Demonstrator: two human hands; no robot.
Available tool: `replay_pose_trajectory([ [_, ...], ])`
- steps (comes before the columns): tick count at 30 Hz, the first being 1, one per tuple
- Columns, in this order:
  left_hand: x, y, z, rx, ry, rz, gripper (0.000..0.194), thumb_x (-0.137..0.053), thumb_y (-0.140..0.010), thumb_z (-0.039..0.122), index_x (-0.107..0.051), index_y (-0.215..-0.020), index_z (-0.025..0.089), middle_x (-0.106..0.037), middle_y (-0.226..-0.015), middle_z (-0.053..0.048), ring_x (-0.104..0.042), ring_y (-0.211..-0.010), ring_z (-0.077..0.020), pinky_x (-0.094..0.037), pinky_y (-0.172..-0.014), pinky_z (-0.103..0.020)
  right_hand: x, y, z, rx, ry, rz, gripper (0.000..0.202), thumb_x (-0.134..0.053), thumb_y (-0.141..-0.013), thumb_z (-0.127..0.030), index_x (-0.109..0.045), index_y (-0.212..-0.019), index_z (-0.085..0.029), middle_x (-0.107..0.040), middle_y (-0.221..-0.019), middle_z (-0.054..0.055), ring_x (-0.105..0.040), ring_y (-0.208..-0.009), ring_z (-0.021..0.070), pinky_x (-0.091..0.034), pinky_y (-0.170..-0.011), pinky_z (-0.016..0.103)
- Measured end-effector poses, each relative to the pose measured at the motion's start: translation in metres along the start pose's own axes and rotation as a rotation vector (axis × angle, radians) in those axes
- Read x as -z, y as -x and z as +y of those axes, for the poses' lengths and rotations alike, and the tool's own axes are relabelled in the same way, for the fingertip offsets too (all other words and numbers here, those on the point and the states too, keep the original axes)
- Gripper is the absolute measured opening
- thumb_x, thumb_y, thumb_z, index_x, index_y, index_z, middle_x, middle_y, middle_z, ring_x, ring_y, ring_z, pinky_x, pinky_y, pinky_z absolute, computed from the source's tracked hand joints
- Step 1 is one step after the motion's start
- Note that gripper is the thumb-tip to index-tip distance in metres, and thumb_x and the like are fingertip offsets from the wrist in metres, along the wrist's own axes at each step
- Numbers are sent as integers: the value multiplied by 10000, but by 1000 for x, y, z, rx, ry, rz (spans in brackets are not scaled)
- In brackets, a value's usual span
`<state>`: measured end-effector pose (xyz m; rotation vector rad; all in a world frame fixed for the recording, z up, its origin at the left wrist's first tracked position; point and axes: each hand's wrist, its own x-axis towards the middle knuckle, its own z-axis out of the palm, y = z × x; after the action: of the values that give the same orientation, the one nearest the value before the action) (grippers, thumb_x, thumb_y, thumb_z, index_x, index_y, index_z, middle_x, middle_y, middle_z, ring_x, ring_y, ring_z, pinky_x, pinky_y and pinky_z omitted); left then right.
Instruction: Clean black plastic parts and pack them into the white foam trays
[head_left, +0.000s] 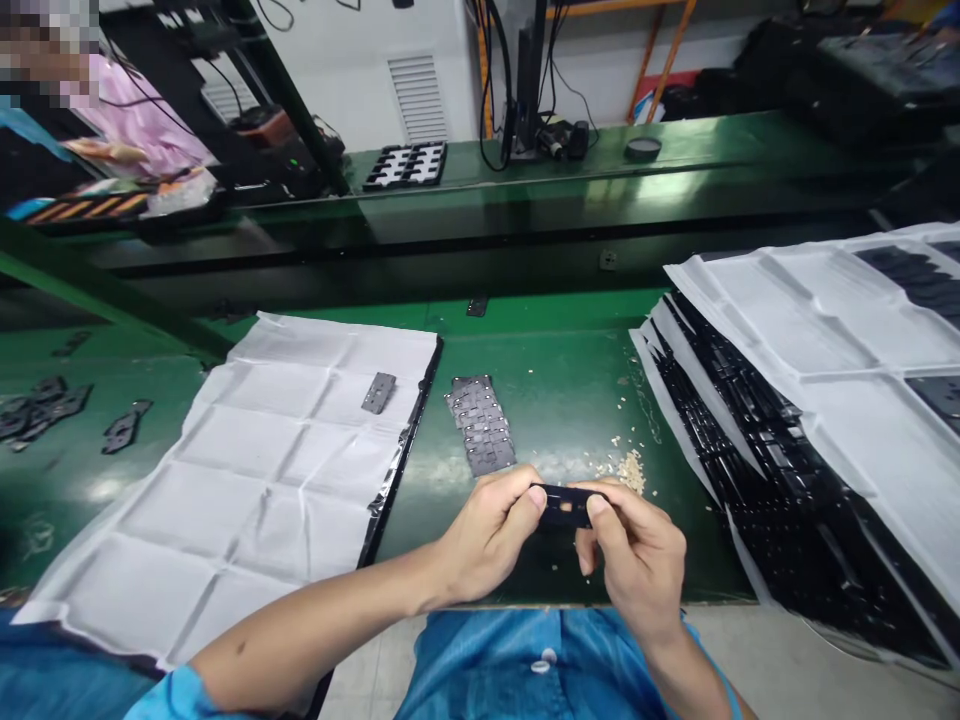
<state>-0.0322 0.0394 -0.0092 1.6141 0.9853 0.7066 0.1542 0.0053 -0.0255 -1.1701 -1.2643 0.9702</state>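
Observation:
Between both hands, near the table's front edge, I hold a small black plastic plate (556, 506) with a squarish opening in it. My left hand (491, 535) pinches its left end, thumb on top. The right end is gripped by my right hand (636, 555), its thumb also on top. Just beyond my left hand lies a row of overlapping dark plates (480, 425). A heap of tiny beige pieces (631, 470) is scattered on the green table beyond my right hand.
To the left, a white sheet (262, 470) covers a black tray, with one dark plate (379, 393) on it. Stacked black trays (780, 450) with white sheets stand at right. More dark parts (43, 408) lie far left. A green shelf (675, 160) runs behind. Another person's pink sleeve (142, 110) shows top left.

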Motion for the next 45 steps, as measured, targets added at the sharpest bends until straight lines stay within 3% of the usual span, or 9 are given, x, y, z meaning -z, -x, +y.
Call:
replay_pose_trajectory([
  [6, 3, 4, -2, -24, 13, -49, 363, -373, -1117, 423, -476, -854, 195, -503, -754, 12, -459, -653, -136, -359, -649, -284, -1, 2, 5, -28, -21, 5, 210, -590, -1065, -262, -791, -1044, -204, -593, -518, -57, -564, -347, 113, -470, -421, 246],
  [24, 3, 8, -13, -74, 36, -22, 309, -354, -1130, 368, -480, -904, 200, -495, -773, 21, -456, -675, -133, -365, -669, -278, -6, 5, 4, -25, 34, -15, 226, -568, -1062, -257, -789, -1049, -212, -607, -528, -54, -545, -378, 113, -471, -466, 253],
  [32, 0, 7, -14, -17, 14, 14, 362, -336, -1134, 417, -495, -892, 199, -477, -737, 22, -462, -656, -134, -373, -637, -264, -5, 6, 5, -15, 27, -49, 229, -567, -1062, -226, -792, -1093, -202, -605, -562, -49, -558, -384, 111, -477, -474, 262],
  [39, -1, 8, -13, -4, 83, 45, 377, -351, -1126, 427, -495, -868, 193, -436, -717, 31, -430, -646, -125, -345, -605, -251, -5, 6, 3, 36, 20, -77, 253, -543, -1068, -167, -779, -1144, -220, -649, -736, -19, -564, -409, 76, -462, -451, 241],
  [42, -3, 8, -12, 65, 169, 69, 381, -367, -1106, 435, -495, -842, 191, -431, -717, 27, -411, -648, -126, -326, -581, -246, -4, 8, 3, 75, 40, -113, 301, -529, -1066, -126, -759, -1221, -242, -651, -818, -5, -573, -443, 69, -462, -456, 235],
  [45, -5, 7, -10, 188, 309, 96, 341, -396, -1061, 390, -479, -792, 196, -413, -675, 37, -372, -621, -121, -304, -559, -240, -3, 10, 5, 175, 120, -157, 365, -541, -1042, -83, -725, -1311, -246, -650, -862, 11, -610, -529, 95, -522, -559, 266],
])
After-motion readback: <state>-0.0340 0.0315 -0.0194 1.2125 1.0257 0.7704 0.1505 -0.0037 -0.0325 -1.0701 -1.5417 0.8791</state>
